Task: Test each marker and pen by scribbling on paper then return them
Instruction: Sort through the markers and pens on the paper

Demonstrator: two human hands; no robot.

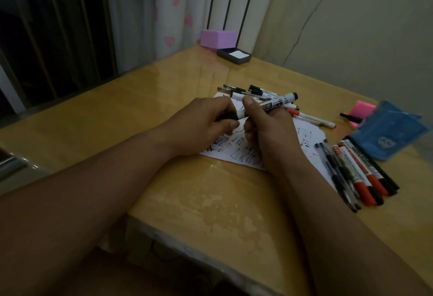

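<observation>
Above the scribbled white paper (234, 153) I hold a white marker (278, 103) with a black end. My right hand (264, 129) grips its barrel, thumb on top. My left hand (206, 122) pinches the marker's black cap (228, 116) at its near end. Several pens (243, 92) lie in a heap just beyond the hands. A red-tipped pen (311, 119) lies on the paper's far right. A row of several black and red markers (358, 169) lies at the right.
A blue pouch (393, 132) and pink sticky notes (362, 108) with a black marker cap lie at the right. A pink box (216, 38) and a grey tray (234, 55) stand at the table's far corner. The wooden table's (117, 113) near edge is chipped.
</observation>
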